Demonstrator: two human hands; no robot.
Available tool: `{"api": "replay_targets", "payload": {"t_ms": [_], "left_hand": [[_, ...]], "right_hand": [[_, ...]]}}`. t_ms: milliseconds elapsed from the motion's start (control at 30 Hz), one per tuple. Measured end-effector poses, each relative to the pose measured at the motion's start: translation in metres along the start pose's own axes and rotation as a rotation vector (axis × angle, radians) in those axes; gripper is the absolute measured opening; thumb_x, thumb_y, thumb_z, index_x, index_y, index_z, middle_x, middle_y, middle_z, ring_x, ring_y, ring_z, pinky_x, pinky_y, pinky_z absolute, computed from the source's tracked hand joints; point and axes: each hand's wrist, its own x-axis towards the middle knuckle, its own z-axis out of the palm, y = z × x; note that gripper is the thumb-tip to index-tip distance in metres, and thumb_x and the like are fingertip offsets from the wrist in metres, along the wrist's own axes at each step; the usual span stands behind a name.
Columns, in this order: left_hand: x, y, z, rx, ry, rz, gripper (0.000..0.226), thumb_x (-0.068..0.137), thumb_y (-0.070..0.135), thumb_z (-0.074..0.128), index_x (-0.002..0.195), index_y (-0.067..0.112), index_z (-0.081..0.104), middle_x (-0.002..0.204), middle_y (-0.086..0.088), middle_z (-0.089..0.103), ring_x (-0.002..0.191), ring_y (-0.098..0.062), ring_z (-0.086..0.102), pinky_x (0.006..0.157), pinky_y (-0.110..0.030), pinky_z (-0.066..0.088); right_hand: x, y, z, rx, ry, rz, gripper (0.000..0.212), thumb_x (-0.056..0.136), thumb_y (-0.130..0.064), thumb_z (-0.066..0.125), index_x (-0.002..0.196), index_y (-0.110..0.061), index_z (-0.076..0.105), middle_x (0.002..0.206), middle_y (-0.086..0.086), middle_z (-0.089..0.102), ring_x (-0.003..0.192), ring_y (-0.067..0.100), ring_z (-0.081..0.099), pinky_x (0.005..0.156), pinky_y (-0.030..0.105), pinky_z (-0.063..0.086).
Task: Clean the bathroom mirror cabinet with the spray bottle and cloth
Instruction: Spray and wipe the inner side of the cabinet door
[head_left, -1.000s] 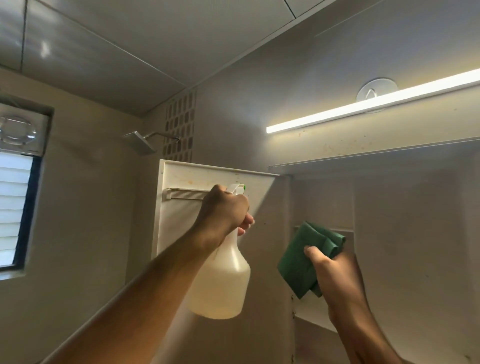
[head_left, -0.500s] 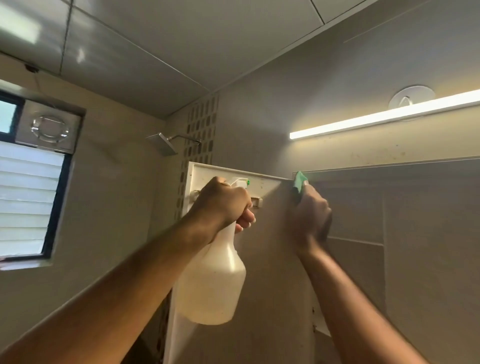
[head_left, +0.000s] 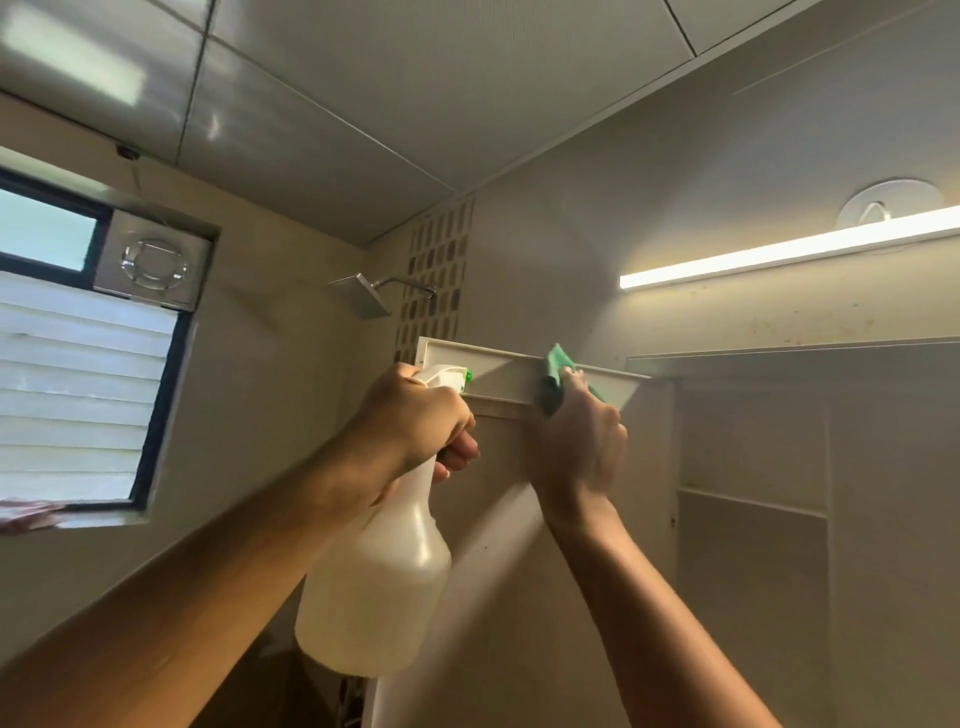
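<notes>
Home bathroom: shower head (head_left: 361, 301) on wall, vent fan (head_left: 154, 266) by louvred window (head_left: 78, 395).

Both arms reach up and forward. Left hand (head_left: 415, 421) has its fingers curled round the bottle (head_left: 382, 582) neck, wrist bent a bit. Right hand (head_left: 576, 441) pinches the cloth (head_left: 558, 358) up high, forearm angled steeply.

Spray bottle (head_left: 379, 587): translucent white body, white trigger head, green nozzle tip. Cloth (head_left: 558, 364): green. Cabinet door (head_left: 498, 369): white; wall vent block (head_left: 436, 275): grid of beige and brown squares.
</notes>
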Motion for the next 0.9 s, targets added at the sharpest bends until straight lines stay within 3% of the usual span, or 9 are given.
{"api": "replay_targets", "payload": {"t_ms": [167, 267, 433, 500, 600, 667, 833, 900], "left_hand": [[-0.002, -0.002, -0.01, 0.016, 0.005, -0.011, 0.024, 0.083, 0.002, 0.053, 0.103, -0.001, 0.066, 0.067, -0.009, 0.075, 0.061, -0.021, 0.07, 0.05, -0.023, 0.048], [-0.001, -0.002, -0.013, 0.008, 0.005, -0.019, 0.033, 0.079, 0.001, 0.052, 0.11, -0.002, 0.064, 0.066, -0.01, 0.075, 0.061, -0.022, 0.071, 0.048, -0.023, 0.047], [0.002, 0.0, -0.015, 0.004, 0.083, -0.006, 0.044, 0.073, -0.002, 0.05, 0.115, -0.003, 0.063, 0.065, -0.01, 0.075, 0.055, -0.02, 0.069, 0.046, -0.023, 0.048], [0.002, 0.001, -0.016, 0.011, 0.092, 0.0, 0.044, 0.072, -0.002, 0.05, 0.113, -0.003, 0.065, 0.065, -0.011, 0.075, 0.053, -0.019, 0.069, 0.044, -0.023, 0.048], [0.004, 0.006, -0.015, 0.006, 0.092, 0.001, 0.036, 0.071, -0.005, 0.047, 0.098, -0.002, 0.071, 0.07, -0.014, 0.076, 0.06, -0.023, 0.07, 0.045, -0.023, 0.047], [0.006, 0.009, -0.013, 0.006, 0.081, -0.003, 0.032, 0.071, -0.005, 0.045, 0.087, -0.001, 0.072, 0.073, -0.015, 0.076, 0.066, -0.027, 0.07, 0.05, -0.024, 0.046], [0.006, 0.009, -0.007, 0.007, 0.094, 0.017, 0.029, 0.072, -0.006, 0.043, 0.082, -0.001, 0.069, 0.068, -0.013, 0.075, 0.064, -0.026, 0.071, 0.048, -0.022, 0.044], [0.006, 0.008, -0.007, 0.007, 0.086, 0.026, 0.028, 0.073, -0.006, 0.044, 0.084, -0.002, 0.07, 0.07, -0.013, 0.076, 0.066, -0.026, 0.072, 0.048, -0.022, 0.044]], "right_hand": [[-0.004, -0.015, 0.004, 0.072, -0.008, -0.147, 0.044, 0.085, -0.034, 0.039, 0.104, -0.013, 0.072, 0.104, 0.004, 0.074, 0.082, 0.029, 0.07, 0.066, 0.042, 0.058], [-0.002, -0.011, 0.005, 0.075, 0.002, -0.355, 0.035, 0.087, -0.035, 0.05, 0.097, -0.014, 0.076, 0.104, 0.001, 0.074, 0.081, 0.023, 0.071, 0.064, 0.038, 0.059], [0.002, -0.032, 0.016, -0.014, -0.186, -0.684, 0.029, 0.091, -0.042, 0.054, 0.096, -0.02, 0.073, 0.104, -0.006, 0.071, 0.083, 0.016, 0.068, 0.064, 0.035, 0.056], [0.008, -0.033, 0.016, -0.018, -0.222, -0.766, 0.031, 0.091, -0.038, 0.05, 0.104, -0.021, 0.072, 0.108, -0.004, 0.071, 0.089, 0.019, 0.068, 0.067, 0.037, 0.057], [0.017, -0.02, 0.012, 0.023, -0.284, -0.893, 0.04, 0.092, -0.033, 0.048, 0.127, -0.024, 0.065, 0.13, -0.005, 0.064, 0.118, 0.019, 0.061, 0.078, 0.039, 0.059], [0.024, -0.01, 0.004, 0.043, -0.338, -0.947, 0.043, 0.092, -0.032, 0.05, 0.133, -0.026, 0.061, 0.136, -0.008, 0.059, 0.125, 0.016, 0.056, 0.081, 0.037, 0.059], [0.052, 0.023, -0.019, -0.036, -0.313, -0.914, 0.046, 0.083, -0.037, 0.048, 0.126, -0.042, 0.063, 0.126, -0.016, 0.066, 0.099, 0.019, 0.069, 0.071, 0.032, 0.058], [0.062, 0.047, -0.026, -0.097, -0.336, -0.884, 0.048, 0.081, -0.036, 0.05, 0.126, -0.048, 0.061, 0.127, -0.021, 0.063, 0.102, 0.015, 0.068, 0.074, 0.03, 0.057]]}}
